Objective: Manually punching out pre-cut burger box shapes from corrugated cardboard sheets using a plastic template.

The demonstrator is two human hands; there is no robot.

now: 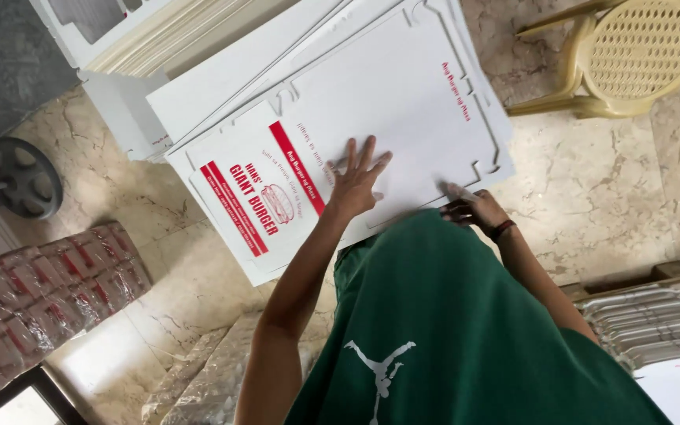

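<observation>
**Two bare hands working on a flat white box blank over a marble floor**

Seen from a head-worn camera looking down, a person in a green shirt point(450, 330) is leaning over a stack of flat, unfolded cardboard box blanks point(371, 102). The top blank point(403, 118) is white, with red printing and a small burger drawing toward 8 o'clock, and it is lying at the centre of the view, running up toward 1 o'clock.

The left hand point(356, 177) is pressing down flat on the blank, fingers spread wide, holding nothing — probably to keep the sheet from sliding. The right hand point(470, 206), at about 3 o'clock from the left one, is curling its fingers around the near edge of the blank beside a cut notch; it appears to be gripping that edge, though how firmly is hard to tell. A dark band is sitting on that wrist.

Around the stack: a cream plastic chair point(631, 55) is standing at 1 o'clock, and more white sheets point(159, 31) are leaning at 11 o'clock. A dark wheel point(29, 177) is resting at 9 o'clock, with plastic-wrapped red-and-white bundles point(41, 291) at 8 o'clock. Another pile of flat blanks point(655, 323) is lying at 4 o'clock. The marble floor point(615, 189) is showing between them. The person's own shirt is hiding the nearest part of the stack.
</observation>
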